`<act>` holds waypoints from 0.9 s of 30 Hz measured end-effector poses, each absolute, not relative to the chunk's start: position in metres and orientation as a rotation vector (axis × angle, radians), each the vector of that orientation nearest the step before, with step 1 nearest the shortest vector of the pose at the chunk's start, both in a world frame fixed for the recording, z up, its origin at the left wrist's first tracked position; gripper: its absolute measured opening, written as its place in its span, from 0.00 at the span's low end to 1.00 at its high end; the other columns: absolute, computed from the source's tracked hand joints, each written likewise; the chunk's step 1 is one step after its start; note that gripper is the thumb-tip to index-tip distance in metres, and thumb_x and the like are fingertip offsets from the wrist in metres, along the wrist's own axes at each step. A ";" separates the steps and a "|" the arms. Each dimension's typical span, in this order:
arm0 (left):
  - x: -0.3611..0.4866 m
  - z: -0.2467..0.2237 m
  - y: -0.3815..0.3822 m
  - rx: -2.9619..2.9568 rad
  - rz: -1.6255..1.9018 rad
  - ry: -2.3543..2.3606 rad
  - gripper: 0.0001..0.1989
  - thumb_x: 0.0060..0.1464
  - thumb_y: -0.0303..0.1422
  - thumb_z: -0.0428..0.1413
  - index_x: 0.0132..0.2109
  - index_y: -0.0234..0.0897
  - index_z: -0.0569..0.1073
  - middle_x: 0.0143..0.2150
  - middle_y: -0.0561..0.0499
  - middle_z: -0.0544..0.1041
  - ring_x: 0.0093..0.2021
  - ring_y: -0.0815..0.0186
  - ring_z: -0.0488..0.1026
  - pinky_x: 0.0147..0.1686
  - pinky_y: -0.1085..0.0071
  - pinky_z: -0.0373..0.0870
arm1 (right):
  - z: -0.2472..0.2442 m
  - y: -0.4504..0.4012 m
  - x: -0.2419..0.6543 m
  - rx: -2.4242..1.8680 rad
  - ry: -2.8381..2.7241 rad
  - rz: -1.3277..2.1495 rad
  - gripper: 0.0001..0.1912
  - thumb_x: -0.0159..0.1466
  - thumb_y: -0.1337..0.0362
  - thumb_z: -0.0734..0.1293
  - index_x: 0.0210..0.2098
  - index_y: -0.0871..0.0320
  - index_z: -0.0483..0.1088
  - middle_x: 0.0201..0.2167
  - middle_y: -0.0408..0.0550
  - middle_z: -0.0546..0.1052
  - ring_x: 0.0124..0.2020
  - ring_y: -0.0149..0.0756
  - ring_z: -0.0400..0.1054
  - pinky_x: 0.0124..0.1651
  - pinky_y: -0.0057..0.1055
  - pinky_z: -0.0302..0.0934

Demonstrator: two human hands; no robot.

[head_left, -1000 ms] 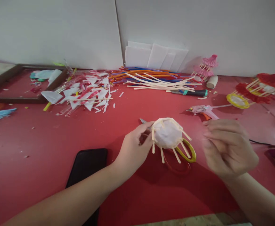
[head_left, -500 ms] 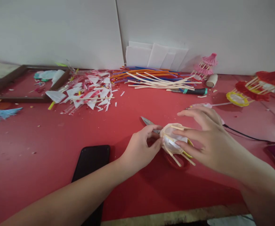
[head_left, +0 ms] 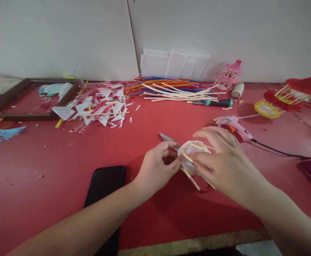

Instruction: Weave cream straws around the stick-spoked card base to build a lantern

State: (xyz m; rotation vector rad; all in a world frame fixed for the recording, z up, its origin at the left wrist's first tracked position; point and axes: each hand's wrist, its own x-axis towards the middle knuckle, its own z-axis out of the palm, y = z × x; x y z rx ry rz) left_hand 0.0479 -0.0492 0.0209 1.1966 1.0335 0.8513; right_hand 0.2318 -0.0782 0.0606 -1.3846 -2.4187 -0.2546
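Two bare hands close around a small stick-and-paper frame (head_left: pixel 191 156) just above a red worktable (head_left: pixel 51 170), near its front edge. The left hand (head_left: pixel 159 167) pinches the frame's left rim between thumb and curled fingers, while the right hand (head_left: pixel 219 163) cups it from the right, fingers pressed over the top and front so that much of the piece is hidden. The frame sits between the two grips, touching both, with thin pale sticks jutting down and outward below the fingers.

By its look the piece is very light and fragile (slender sticks around a white paper panel, presumably glued), so it probably wants a gentle hold on the rim ring, not on the loose stick ends or the paper, which could tear or dent.

Scissors (head_left: pixel 166 138) lie under the hands, their blade tip showing to the left and a red loop below. A pink glue gun (head_left: pixel 231 123) rests just behind the right hand, a dark phone (head_left: pixel 104 185) lies near the left forearm, and a heap of coloured sticks (head_left: pixel 171 89) stretches along the wall.
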 end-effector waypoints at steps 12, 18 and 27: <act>0.046 0.019 -0.045 1.175 0.828 1.040 0.09 0.51 0.30 0.62 0.42 0.37 0.77 0.32 0.49 0.81 0.31 0.64 0.79 0.33 0.69 0.76 | 0.078 -0.080 0.249 -1.305 -2.188 -0.149 0.07 0.65 0.65 0.67 0.37 0.51 0.78 0.54 0.53 0.72 0.56 0.49 0.67 0.56 0.50 0.62; 0.047 0.020 -0.039 0.816 0.915 1.068 0.12 0.49 0.29 0.64 0.42 0.35 0.75 0.35 0.49 0.80 0.35 0.65 0.78 0.33 0.70 0.79 | 0.072 -0.045 0.334 -2.082 -1.669 -0.305 0.18 0.65 0.52 0.65 0.45 0.59 0.75 0.42 0.58 0.80 0.44 0.49 0.75 0.44 0.42 0.64; 0.044 0.021 -0.039 0.826 0.957 1.029 0.09 0.55 0.28 0.62 0.43 0.35 0.73 0.38 0.52 0.78 0.37 0.70 0.77 0.35 0.76 0.79 | 0.018 -0.022 0.363 -2.427 -1.981 -0.018 0.14 0.65 0.62 0.60 0.37 0.66 0.72 0.38 0.70 0.78 0.40 0.56 0.72 0.36 0.39 0.55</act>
